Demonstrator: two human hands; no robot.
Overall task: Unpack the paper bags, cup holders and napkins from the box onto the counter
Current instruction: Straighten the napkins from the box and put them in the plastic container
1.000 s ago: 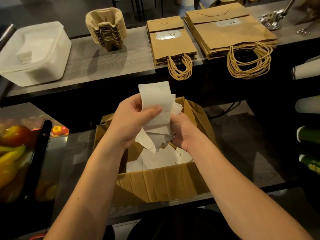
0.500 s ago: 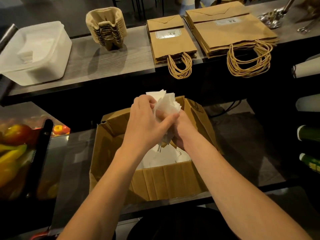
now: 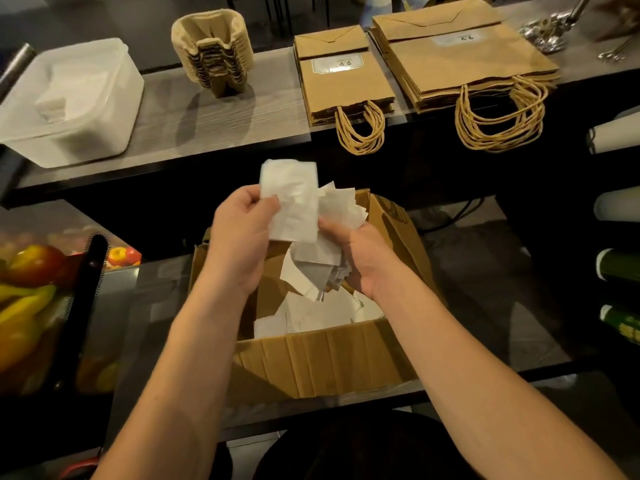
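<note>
At the far left, fruit (image 3: 24, 289) lies blurred behind a dark mesh panel, cut off by the frame. On the grey wood-grain counter (image 3: 166, 126) a translucent white plastic tub (image 3: 69, 102) holds pale folded sheets, hard to make out through its wall. Beside it stands a stack of moulded brown pulp cup holders (image 3: 214, 50).

Above the open brown cardboard box (image 3: 322, 355), the left hand (image 3: 239, 237) pinches a bunch of white paper napkins (image 3: 294, 202), which half a second ago were bundled tight and now fan upward. The right hand (image 3: 360, 254) grips their lower ends; its fingers are mostly hidden. More napkins lie in the box.

Right of centre, small brown paper bags (image 3: 343, 84) and larger brown paper bags (image 3: 464, 60) overhang the counter edge by their handles.
</note>
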